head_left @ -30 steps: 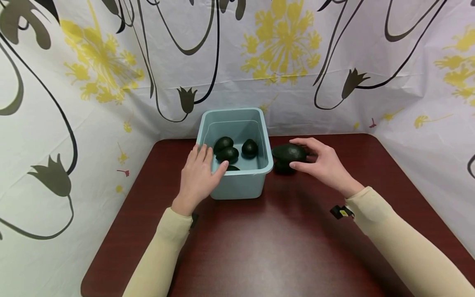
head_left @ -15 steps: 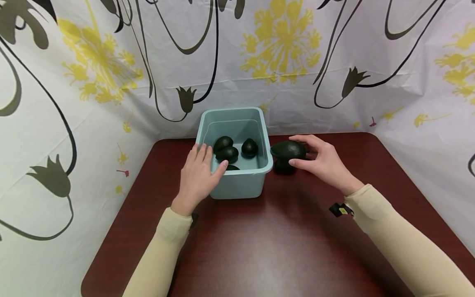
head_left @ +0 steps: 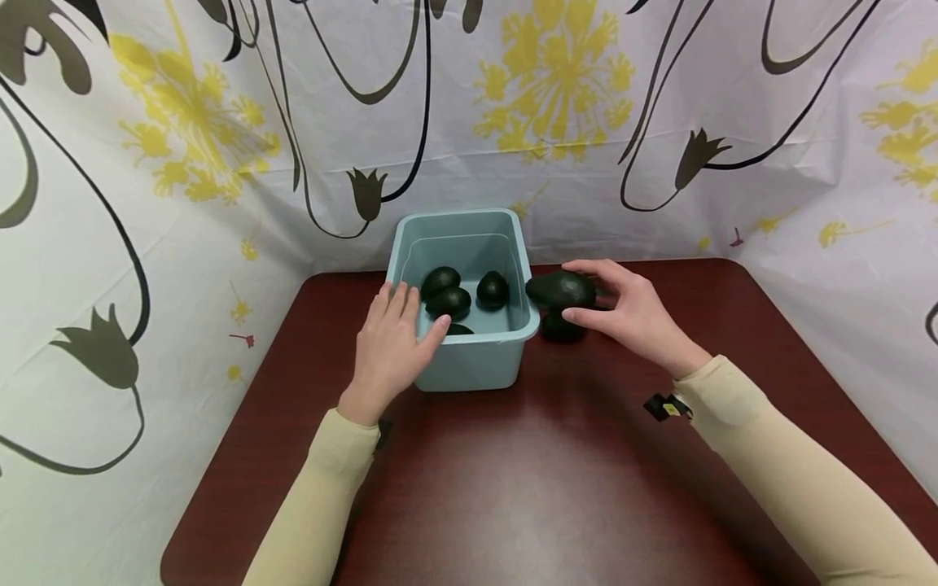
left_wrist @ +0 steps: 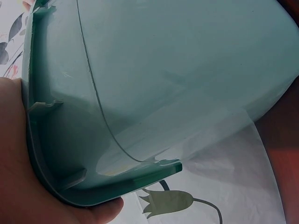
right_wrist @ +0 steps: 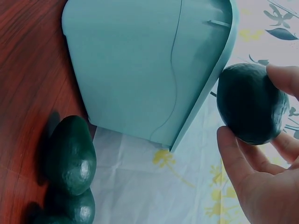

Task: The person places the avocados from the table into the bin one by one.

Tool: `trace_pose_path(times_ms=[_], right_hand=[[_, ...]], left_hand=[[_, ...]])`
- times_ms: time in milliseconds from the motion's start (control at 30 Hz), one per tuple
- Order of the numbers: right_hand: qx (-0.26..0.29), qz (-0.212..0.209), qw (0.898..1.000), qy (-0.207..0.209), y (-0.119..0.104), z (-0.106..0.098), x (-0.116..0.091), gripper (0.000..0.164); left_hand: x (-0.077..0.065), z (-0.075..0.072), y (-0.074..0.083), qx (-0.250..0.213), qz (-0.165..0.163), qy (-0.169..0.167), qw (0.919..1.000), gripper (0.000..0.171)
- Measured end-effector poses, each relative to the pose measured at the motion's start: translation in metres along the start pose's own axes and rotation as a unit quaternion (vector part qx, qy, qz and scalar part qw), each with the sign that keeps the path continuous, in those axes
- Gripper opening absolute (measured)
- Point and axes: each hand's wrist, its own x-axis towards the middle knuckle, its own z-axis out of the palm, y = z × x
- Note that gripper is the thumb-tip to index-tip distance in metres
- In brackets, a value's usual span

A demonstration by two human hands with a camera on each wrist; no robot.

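My right hand (head_left: 641, 313) holds a dark green avocado (head_left: 560, 290) between thumb and fingers, at the right rim of the light blue plastic bin (head_left: 469, 364). In the right wrist view, that avocado (right_wrist: 251, 103) is raised beside the bin's rim. Below it more avocados (right_wrist: 71, 156) lie on the table in a row, partly hidden by the hand in the head view. On the other side, my left hand (head_left: 392, 350) rests on the bin's left front corner, fingers extended along the rim. Several avocados (head_left: 449, 303) lie inside the bin, one mostly hidden behind the front wall.
The bin stands at the back of a dark red-brown table (head_left: 513, 488). A white cloth (head_left: 469, 183) with yellow and grey-green plant prints hangs behind the table and along its sides.
My right hand has lifted the avocado slightly and moved it left, toward the bin's right rim. The left hand stays on the bin's corner.
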Motion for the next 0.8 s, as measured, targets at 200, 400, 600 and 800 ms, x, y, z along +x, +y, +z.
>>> trace_pose_path(times_ms=[200, 400, 600, 800], right_hand=[[0.006, -0.006, 1.000, -0.002, -0.001, 0.004, 0.004, 0.057], [0.001, -0.011, 1.000, -0.002, -0.002, 0.008, 0.008, 0.057], [-0.002, -0.021, 1.000, 0.001, -0.004, 0.010, 0.011, 0.056], [-0.005, -0.028, 1.000, -0.002, 0.023, 0.014, 0.020, 0.058]], left_hand=[[0.000, 0.002, 0.000, 0.002, 0.004, 0.006, 1.0000, 0.088], [0.000, 0.001, 0.000, 0.003, 0.002, 0.005, 1.0000, 0.087], [0.001, 0.001, -0.001, 0.005, 0.005, 0.007, 0.9999, 0.088], [0.000, 0.002, -0.002, 0.003, 0.008, 0.012, 0.9999, 0.088]])
